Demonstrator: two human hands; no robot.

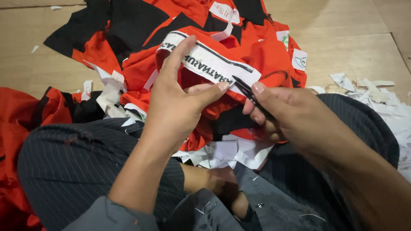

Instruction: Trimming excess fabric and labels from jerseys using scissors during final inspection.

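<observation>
The left hand (175, 100) pinches a white strip (209, 64) on the orange-black garment (257, 55) over the lap. The right hand (291, 115) is clamped on small snips (246, 90) at the strip's edge. Paper scraps (376, 98) litter the floor at right, suggesting much trimming is done; other labels remain on the far cloth.

Garment pile (141, 64) on floor (351, 47) ahead of knees; paper scraps (385, 102) right.

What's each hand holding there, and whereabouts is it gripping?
The left hand pinches the white printed strip on the red and black cloth near its end. The right hand grips small dark snips by the handle.
</observation>
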